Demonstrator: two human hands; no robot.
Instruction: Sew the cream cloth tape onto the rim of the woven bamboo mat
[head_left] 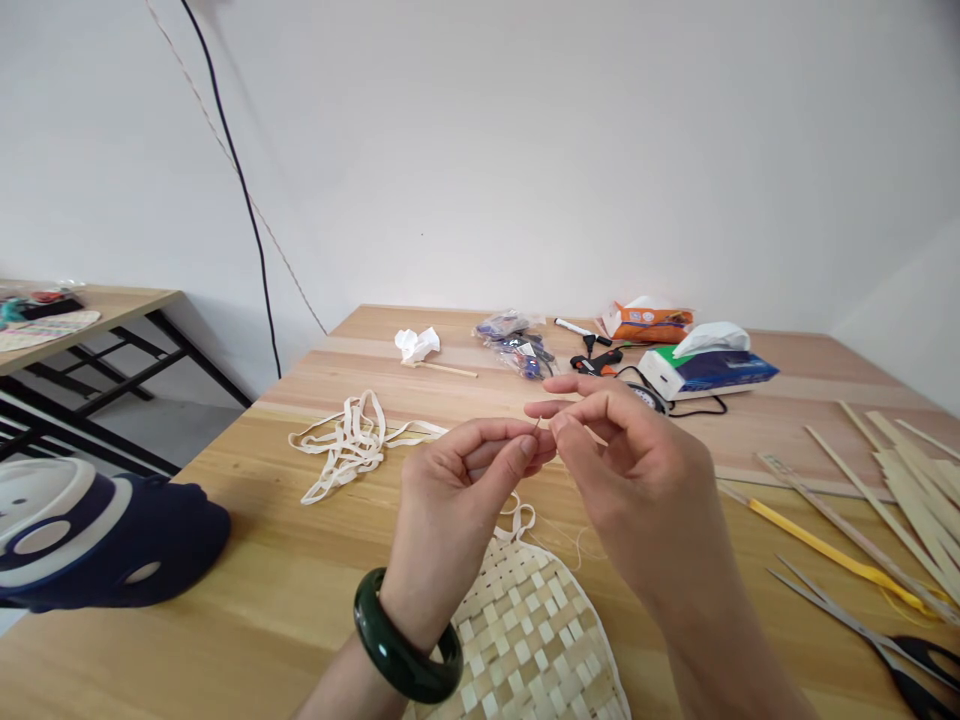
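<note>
My left hand (457,490) and right hand (637,480) pinch a small needle (537,424). A woven bamboo mat (525,630) lies below, at the counter's (247,620) front edge.

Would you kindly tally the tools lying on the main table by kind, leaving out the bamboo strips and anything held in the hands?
Scissors: 1
Hot glue gun: 1
Marker pen: 1
Total: 3
</note>
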